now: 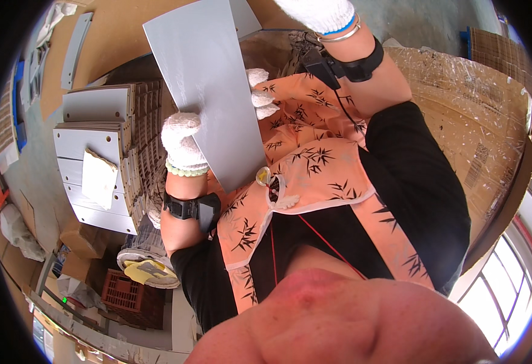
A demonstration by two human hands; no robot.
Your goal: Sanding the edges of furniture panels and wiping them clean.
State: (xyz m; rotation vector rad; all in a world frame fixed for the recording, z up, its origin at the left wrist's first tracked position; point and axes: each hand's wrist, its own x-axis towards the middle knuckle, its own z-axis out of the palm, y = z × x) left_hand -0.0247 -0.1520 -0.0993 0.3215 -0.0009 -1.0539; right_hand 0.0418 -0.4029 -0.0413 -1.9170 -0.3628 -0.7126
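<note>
My left hand point(184, 141), in a white knit glove, is closed around a long flat grey panel point(214, 73). Its thumb side lies at the panel's left edge, and the fingertips show past the right edge from behind. The panel is tilted up in front of my peach apron point(317, 161) with dark bamboo prints. Farther up and to the right is my right hand point(320, 12), also gloved in white. The upper picture edge cuts off its fingers, so what they do is hidden. Another grey panel point(246, 17) shows partly behind the held one.
Stacked light-grey panels point(90, 142) with small holes stand at the left, a torn white piece point(99, 179) on them. A grey strip point(77, 51) lies on the brown board beyond. Right of me is a large cardboard sheet point(460, 103); a red-brown crate point(131, 292) sits lower left.
</note>
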